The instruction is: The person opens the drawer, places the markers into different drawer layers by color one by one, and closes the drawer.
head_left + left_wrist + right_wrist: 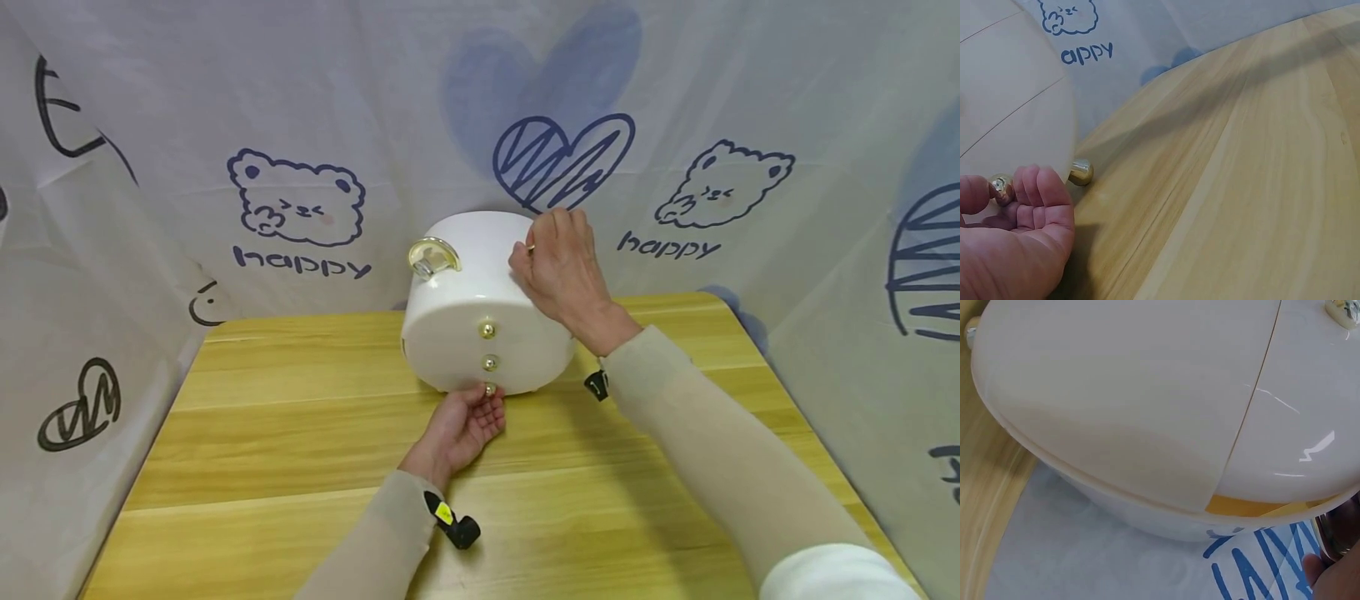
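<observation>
A glossy white rounded storage box (480, 262) stands on the table, with three gold knobs down its front. My left hand (468, 429), palm up, pinches the lowest knob (1002, 189) between thumb and fingers. High on the box's right side, my right hand (558, 262) grips a shiny metal handle (1338, 531), most of which it hides. A matching gold handle (433, 254) on the left side is free of both hands. In the right wrist view, a yellow-gold gap (1241, 506) shows along the edge of one front panel.
The wood-grain table (285, 433) extends around the box. Close behind hangs a pale cloth (420, 125) printed with bears and hearts. A gold foot (1082, 172) shows beneath the box. Each wrist wears a small black camera, like the left one (453, 521).
</observation>
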The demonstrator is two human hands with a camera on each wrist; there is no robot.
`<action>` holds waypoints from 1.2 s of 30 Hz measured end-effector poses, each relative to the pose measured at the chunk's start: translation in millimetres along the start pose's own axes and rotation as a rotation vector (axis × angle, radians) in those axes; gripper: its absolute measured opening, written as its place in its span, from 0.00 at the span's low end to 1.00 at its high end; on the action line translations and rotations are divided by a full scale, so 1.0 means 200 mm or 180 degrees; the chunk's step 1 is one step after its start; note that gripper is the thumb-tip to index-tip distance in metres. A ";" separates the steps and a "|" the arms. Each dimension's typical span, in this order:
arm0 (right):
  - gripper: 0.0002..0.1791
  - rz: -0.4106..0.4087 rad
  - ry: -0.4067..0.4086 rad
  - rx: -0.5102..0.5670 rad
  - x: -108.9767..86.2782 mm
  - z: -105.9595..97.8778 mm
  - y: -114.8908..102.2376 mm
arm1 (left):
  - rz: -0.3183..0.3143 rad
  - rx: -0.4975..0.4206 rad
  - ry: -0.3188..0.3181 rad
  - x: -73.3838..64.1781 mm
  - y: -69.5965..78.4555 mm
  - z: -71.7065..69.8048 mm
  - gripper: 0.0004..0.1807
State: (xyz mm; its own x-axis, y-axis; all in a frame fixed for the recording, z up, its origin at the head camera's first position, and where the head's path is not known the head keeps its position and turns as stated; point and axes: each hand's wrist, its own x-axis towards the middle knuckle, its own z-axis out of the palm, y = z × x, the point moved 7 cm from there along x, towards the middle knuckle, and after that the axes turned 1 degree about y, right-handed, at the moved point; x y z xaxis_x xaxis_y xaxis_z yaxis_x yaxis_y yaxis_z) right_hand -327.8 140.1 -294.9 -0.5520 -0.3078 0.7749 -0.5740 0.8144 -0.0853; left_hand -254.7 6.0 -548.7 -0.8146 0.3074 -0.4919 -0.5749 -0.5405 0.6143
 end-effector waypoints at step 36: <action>0.18 0.0227 0.0197 -0.0020 -0.01 -0.04 0.03 | -0.0157 -0.0019 -0.0231 -0.16 -0.06 0.07 0.23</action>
State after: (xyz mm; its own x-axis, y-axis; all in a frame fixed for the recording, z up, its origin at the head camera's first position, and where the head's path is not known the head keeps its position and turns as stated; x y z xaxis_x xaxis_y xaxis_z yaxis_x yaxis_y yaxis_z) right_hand -324.9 149.3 -291.6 -0.5527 -0.2181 0.8043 -0.5306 0.8363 -0.1378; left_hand -222.4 13.8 -532.4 -0.7888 0.3896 -0.4753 -0.6142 -0.5279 0.5866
